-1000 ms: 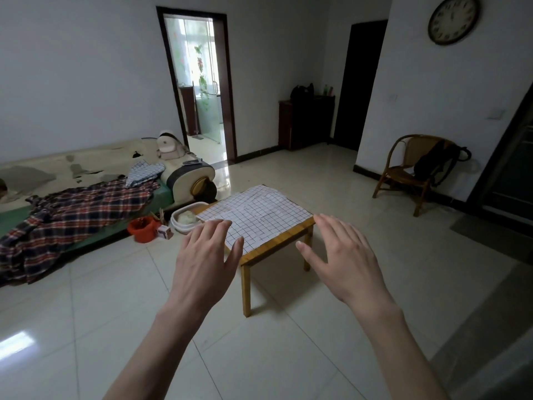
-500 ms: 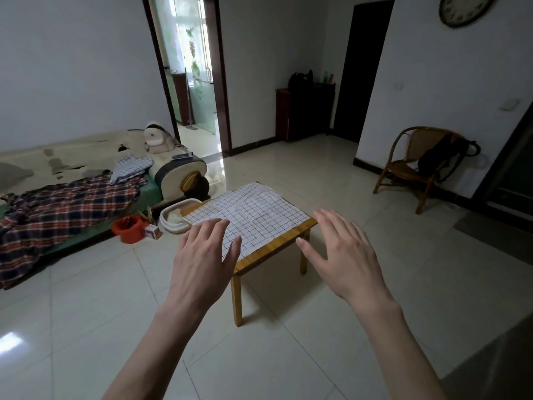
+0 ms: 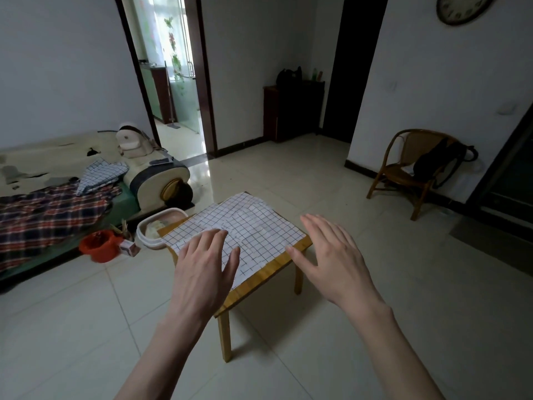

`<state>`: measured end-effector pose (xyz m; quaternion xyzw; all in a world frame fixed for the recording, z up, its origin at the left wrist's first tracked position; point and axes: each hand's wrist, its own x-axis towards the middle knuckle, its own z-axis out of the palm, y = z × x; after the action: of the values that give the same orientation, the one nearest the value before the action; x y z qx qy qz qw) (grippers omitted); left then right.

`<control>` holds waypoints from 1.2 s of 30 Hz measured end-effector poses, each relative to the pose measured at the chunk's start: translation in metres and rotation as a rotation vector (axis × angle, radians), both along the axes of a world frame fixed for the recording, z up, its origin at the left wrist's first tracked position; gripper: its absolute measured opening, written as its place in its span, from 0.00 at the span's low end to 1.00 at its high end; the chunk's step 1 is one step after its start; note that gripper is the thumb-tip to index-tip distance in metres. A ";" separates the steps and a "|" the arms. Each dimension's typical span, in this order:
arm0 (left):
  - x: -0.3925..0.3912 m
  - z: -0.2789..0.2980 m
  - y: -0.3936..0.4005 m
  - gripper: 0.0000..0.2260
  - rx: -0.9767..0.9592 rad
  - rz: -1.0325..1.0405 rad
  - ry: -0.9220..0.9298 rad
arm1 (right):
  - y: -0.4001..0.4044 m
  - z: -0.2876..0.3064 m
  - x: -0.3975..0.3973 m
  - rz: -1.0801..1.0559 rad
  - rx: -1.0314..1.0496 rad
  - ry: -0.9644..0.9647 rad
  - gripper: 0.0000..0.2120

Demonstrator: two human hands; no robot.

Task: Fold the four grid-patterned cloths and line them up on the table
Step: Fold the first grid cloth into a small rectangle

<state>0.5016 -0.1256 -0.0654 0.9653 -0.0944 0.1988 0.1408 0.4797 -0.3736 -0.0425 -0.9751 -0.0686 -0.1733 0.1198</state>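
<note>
Table [image 3: 261, 280] looms nearer than a moment ago; left hand [image 3: 203, 268], right hand [image 3: 331, 259] outstretched, fingers released, grid cloths [image 3: 253, 226] untouched—folding not begun.

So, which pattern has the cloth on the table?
White cloth with a thin dark grid, head view.

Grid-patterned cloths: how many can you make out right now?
2 distinct spots: white grid cloth spread on the wooden table, possibly several layered; a darker checked cloth crumpled on the sofa.
</note>
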 end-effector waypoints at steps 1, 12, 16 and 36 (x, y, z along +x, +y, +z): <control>0.016 -0.001 0.000 0.28 -0.002 -0.002 0.000 | 0.001 0.000 0.017 0.008 -0.001 0.002 0.36; 0.164 -0.006 0.004 0.27 -0.004 0.003 -0.004 | 0.012 -0.018 0.170 0.028 0.005 0.032 0.38; 0.205 -0.015 0.005 0.25 0.012 0.006 -0.006 | 0.011 -0.022 0.212 0.037 0.019 0.039 0.39; 0.428 -0.071 -0.006 0.25 0.012 0.224 0.041 | 0.007 -0.079 0.488 0.301 0.051 0.165 0.38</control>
<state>0.9294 -0.1316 -0.1360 0.9745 0.0157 0.1928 0.1137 0.9673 -0.3664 -0.1213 -0.9614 -0.1994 -0.0745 0.1745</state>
